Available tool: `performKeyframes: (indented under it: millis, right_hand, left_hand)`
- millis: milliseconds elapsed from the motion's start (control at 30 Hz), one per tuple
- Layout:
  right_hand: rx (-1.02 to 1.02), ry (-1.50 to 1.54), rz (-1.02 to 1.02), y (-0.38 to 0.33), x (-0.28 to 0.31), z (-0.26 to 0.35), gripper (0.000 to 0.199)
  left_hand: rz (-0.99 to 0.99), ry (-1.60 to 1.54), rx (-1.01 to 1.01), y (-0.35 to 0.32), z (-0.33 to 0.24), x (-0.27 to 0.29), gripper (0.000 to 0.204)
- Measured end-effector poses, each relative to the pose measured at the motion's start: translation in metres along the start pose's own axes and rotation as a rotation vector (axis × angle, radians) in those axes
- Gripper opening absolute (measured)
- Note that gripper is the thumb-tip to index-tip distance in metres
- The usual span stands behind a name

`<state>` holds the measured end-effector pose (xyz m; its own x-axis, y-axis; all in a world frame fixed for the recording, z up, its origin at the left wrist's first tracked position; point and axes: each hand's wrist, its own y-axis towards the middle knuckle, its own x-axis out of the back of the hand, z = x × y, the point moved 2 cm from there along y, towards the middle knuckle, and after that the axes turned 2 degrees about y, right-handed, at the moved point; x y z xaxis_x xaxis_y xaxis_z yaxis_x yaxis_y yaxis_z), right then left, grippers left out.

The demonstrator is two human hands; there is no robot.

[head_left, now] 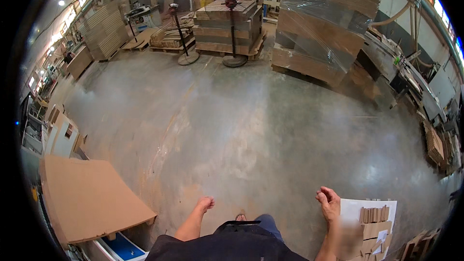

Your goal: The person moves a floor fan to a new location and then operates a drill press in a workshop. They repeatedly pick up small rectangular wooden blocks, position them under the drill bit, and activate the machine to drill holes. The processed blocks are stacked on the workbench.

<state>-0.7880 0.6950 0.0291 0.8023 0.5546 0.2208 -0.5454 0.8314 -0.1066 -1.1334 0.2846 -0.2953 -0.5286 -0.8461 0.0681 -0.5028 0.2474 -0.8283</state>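
Observation:
My left hand (207, 204) hangs over the concrete floor in front of me, its fingers curled into a loose fist with nothing visible in it. To the right, my right hand (329, 204) is raised with bent fingers and a gap between thumb and fingertips; no object shows in it. Just beside that hand lies a white panel (392, 209) bearing small brown wooden strips (374, 214) and flat brown pieces (376, 230). Nearest to the left forearm, though apart from it, is a large brown board (92, 198).
Beneath the brown board is a white-edged blue tray (123, 246). Farther off stand a tall film-wrapped stack (324, 24), pedestal fans (233, 34) and a pallet of stacked panels (212, 34). Machines and boards (432, 140) line the right side. My sandalled foot (241, 217) is on the concrete floor (232, 130).

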Motion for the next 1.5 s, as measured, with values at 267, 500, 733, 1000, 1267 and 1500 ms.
performKeyframes:
  millis: [267, 500, 733, 1000, 1267, 1500]
  right_hand:
    - [-0.074, -0.042, 0.1, 0.235, -0.072, -0.021, 0.032]
    - [-0.163, -0.04, 0.075, 0.509, -0.11, -0.014, 0.034]
    - [-0.191, 0.015, 0.239, 0.776, -0.21, 0.076, 0.042]
    - [-0.087, 0.092, 0.307, 1.084, -0.373, 0.129, 0.048]
    - [0.071, 0.111, 0.188, 1.347, -0.445, 0.277, 0.038]
    - [0.228, 0.19, 0.274, 1.611, -0.497, 0.39, 0.041]
  left_hand:
    - [0.045, 0.097, -0.045, 0.133, -0.171, -0.065, 0.013]
    - [-0.132, -0.023, 0.208, 0.213, -0.295, -0.065, 0.02]
    - [-0.229, -0.201, 0.084, 0.305, -0.488, -0.093, 0.021]
    - [-0.255, -0.355, 0.19, 0.513, -0.679, -0.08, 0.022]
    - [-0.198, -0.518, 0.005, 0.703, -0.972, -0.084, 0.028]
    - [-0.012, -0.646, -0.129, 0.807, -1.256, -0.204, 0.055]
